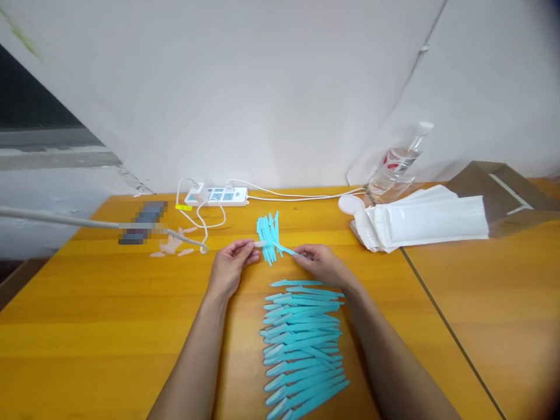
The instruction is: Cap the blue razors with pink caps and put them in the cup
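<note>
Between finger and thumb of my left hand (234,262) is a small whitish translucent blade cap (259,244), its tip pointing right. My right hand (321,262) pinches the handle of a light blue eyebrow razor (286,250), whose head points left toward the cap. A small gap seems to lie between the two, over a bunch of blue razors (268,224) laid roughly upright in the view. Nearer me, a long row of blue razors (301,338) lies crosswise between my forearms, many with pale heads at the left end.
Several loose pale caps (172,244) lie left, beside a blurred dark phone-like object (142,223) and a white cable. A power strip (223,196) runs along the wall. Right are a clear bottle (396,163), a round lid (351,203), white padded envelopes (437,221) and an open cardboard box (503,198).
</note>
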Demonstrator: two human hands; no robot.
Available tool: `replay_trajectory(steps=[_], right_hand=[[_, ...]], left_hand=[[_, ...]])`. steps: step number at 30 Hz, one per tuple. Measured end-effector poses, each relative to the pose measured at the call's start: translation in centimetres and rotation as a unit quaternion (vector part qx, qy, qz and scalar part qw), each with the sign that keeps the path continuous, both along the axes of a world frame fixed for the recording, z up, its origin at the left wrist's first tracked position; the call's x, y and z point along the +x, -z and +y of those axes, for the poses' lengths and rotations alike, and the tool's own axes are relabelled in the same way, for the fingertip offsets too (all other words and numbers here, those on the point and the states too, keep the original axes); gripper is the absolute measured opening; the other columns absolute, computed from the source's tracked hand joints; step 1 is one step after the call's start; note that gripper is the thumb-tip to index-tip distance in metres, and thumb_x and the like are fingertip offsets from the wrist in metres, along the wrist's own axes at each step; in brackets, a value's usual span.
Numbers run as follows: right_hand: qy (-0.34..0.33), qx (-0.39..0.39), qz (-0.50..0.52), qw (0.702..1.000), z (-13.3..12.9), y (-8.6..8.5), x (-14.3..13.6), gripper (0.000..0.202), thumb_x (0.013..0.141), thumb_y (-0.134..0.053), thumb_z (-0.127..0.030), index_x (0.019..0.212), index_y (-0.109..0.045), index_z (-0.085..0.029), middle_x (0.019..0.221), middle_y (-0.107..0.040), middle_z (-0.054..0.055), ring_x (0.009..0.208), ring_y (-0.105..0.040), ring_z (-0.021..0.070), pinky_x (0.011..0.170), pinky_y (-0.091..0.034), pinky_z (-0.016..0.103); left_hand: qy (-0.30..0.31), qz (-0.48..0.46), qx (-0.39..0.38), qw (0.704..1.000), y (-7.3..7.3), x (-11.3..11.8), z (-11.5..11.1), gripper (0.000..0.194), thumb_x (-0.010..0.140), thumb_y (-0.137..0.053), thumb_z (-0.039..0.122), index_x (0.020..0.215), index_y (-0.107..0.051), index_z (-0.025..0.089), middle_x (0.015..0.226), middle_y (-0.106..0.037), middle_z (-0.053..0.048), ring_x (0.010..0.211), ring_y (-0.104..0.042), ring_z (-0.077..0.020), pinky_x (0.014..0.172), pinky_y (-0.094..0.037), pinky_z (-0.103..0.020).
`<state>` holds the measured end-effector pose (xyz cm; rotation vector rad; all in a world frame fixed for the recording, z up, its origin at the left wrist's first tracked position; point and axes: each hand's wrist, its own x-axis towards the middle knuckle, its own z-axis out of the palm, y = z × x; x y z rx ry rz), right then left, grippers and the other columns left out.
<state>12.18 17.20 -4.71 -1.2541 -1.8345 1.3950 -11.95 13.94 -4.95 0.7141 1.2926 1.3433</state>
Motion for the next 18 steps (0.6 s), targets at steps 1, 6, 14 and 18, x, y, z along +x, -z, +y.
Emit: replay_trajectory(steps=[1, 6, 14, 18], right_hand=[[-0.022, 0.002, -0.012, 1.000, 0.0, -0.1, 0.0, 0.038, 0.090, -0.053, -0.048, 0.093, -0.072, -0.015, 0.071, -0.057, -0.001, 0.064, -0.046, 0.0122, 0.056, -0.035, 0.022], [-0.077, -0.017, -0.054, 0.995, -0.1, -0.8, 0.2, 0.045, 0.094, -0.047, -0.052, 0.095, -0.073, -0.016, 0.064, -0.039, -0.004, 0.059, -0.032, 0.0101, 0.053, -0.028, 0.022], [-0.073, -0.045, -0.052, 0.995, 0.2, -0.4, 0.4, 0.048, 0.094, -0.046, -0.056, 0.096, -0.072, -0.015, 0.065, -0.030, -0.004, 0.058, -0.026, 0.0100, 0.050, -0.023, 0.023], [-0.080, -0.050, -0.044, 0.995, 0.2, -0.2, 0.2, 0.046, 0.094, -0.046, -0.055, 0.093, -0.069, -0.016, 0.066, -0.031, -0.004, 0.059, -0.026, 0.0101, 0.051, -0.023, 0.023]], left_hand=[[-0.014, -0.005, 0.008, 1.000, 0.3, 0.0, 0.0, 0.042, 0.066, -0.086, 0.038, 0.095, -0.070, 0.012, 0.086, -0.075, -0.004, 0.074, -0.069, -0.0121, 0.077, -0.057, -0.025], [0.036, 0.077, 0.019, 0.996, 1.0, -0.8, -0.5, 0.038, 0.074, -0.081, 0.039, 0.099, -0.074, 0.012, 0.082, -0.076, -0.006, 0.071, -0.069, -0.0124, 0.077, -0.056, -0.025], [0.059, 0.113, 0.013, 0.992, 0.8, -0.8, -0.5, 0.036, 0.074, -0.080, 0.042, 0.095, -0.074, 0.013, 0.079, -0.076, -0.005, 0.069, -0.069, -0.0133, 0.074, -0.055, -0.026], [0.087, 0.117, 0.016, 0.989, 0.7, 0.3, -0.8, 0.036, 0.076, -0.078, 0.042, 0.095, -0.073, 0.013, 0.076, -0.075, -0.004, 0.068, -0.067, -0.0128, 0.072, -0.054, -0.025]])
